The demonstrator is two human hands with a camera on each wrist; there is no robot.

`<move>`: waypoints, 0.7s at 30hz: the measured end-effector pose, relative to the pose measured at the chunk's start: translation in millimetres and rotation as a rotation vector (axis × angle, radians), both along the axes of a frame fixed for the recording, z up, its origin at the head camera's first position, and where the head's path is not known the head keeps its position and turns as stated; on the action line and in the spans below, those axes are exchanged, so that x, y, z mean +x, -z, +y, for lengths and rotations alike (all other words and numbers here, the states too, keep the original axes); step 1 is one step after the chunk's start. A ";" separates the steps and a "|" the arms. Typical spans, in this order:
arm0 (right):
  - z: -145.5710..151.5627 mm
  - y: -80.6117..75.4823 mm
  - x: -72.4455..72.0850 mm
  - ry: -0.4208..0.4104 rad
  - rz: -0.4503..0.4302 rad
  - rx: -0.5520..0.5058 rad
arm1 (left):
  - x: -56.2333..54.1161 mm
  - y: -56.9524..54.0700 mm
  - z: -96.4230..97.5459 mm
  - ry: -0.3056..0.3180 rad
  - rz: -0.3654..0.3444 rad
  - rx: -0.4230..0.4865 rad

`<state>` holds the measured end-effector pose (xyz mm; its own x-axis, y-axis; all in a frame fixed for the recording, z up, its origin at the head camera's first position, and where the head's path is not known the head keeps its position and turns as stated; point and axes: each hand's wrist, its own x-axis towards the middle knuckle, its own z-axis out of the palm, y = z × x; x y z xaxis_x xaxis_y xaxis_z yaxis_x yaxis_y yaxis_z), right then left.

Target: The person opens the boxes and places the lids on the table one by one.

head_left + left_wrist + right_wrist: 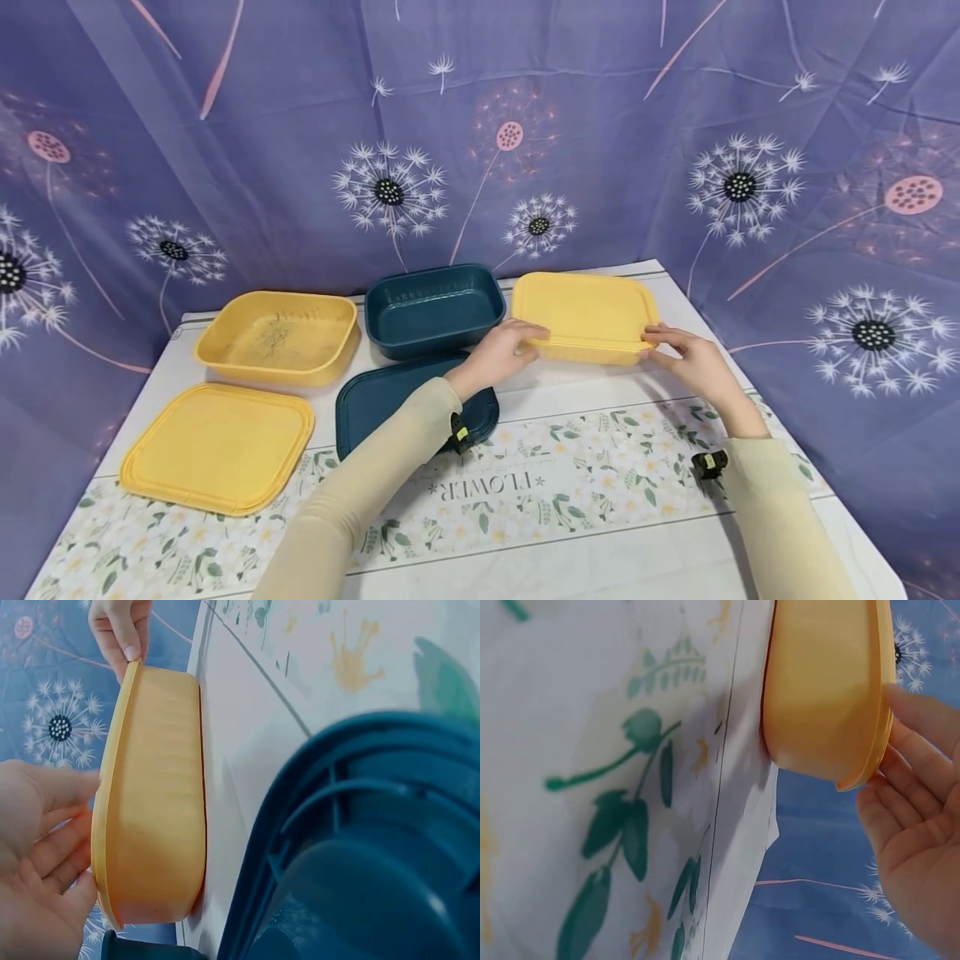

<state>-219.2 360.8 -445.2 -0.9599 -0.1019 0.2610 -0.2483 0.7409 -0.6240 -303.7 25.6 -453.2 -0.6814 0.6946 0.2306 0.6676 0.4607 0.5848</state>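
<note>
A yellow food container [161,795] stands at the back right of the table, its yellow lid [585,308] lying over the top. At the lid's front left corner, my left hand [498,354] holds the rim between thumb and fingers. My right hand [697,367] grips the rim at the front right corner, its thumb low and its fingers along the edge. Both wrist views show the lid rim against the container wall; whether it is fully pressed down I cannot tell.
To the left are an open dark teal container [435,321] and its teal lid [390,400], partly under my left forearm. Farther left, an open yellow container [330,367] stands behind another yellow lid [217,446]. A purple dandelion curtain [600,100] hangs behind the table.
</note>
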 end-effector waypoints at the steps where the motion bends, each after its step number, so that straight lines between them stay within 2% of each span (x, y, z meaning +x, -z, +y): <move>1: 0.0 -0.5 0.1 0.003 -0.005 -0.016 | -0.1 0.1 -0.4 -0.015 -0.009 0.019; 6: -0.2 -2.2 0.6 0.065 -0.023 -0.085 | -0.8 -1.8 -1.5 -0.126 -0.039 0.112; 11: -0.9 -2.6 0.6 0.144 -0.091 -0.126 | -1.4 -1.1 -1.8 -0.219 -0.077 0.141; 16: -2.7 -0.7 -1.4 0.152 -0.193 -0.164 | -1.9 2.1 -0.5 -0.249 -0.130 0.146; 21: -4.5 0.7 -1.6 0.168 -0.219 -0.179 | -1.2 3.1 0.1 -0.253 -0.140 0.168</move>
